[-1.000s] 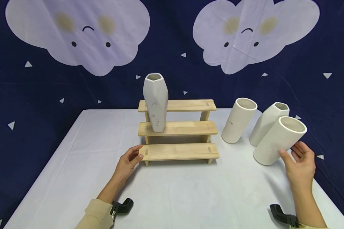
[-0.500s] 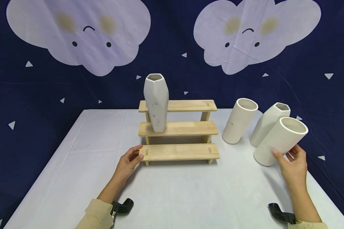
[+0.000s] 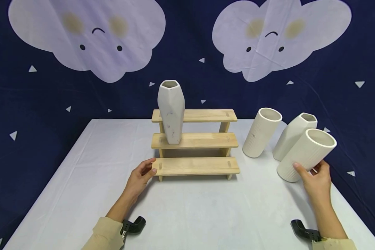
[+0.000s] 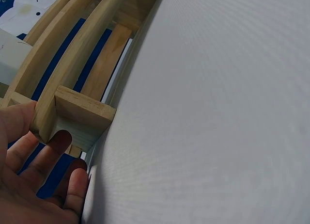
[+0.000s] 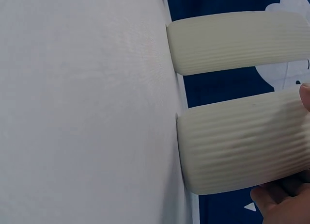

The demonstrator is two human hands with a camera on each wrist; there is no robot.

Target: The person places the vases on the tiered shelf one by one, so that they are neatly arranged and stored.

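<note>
My left hand [image 3: 139,178] pinches the left end of the lowest step of a three-tier wooden stand [image 3: 193,166], thumb on top and fingers below, as the left wrist view also shows at the plank's end [image 4: 46,115]. At the right, my right hand [image 3: 317,182] holds a white ribbed cylindrical vase [image 3: 303,156], its thumb on the near side and the other fingers partly hidden behind. In the right wrist view this vase [image 5: 242,146] has its base at the white tabletop. A white faceted vase [image 3: 171,111] stands upright on the middle tier, toward the left.
Behind the held vase stands another faceted white vase [image 3: 293,135], partly covered by it. A second ribbed vase [image 3: 260,133] stands between these and the stand. A dark blue cloth [image 3: 187,69] with clouds hangs behind the white table [image 3: 187,215].
My right hand has shifted left around the ribbed vase, its thumb now farther across the near side. The vases, stand and left hand keep their places.
</note>
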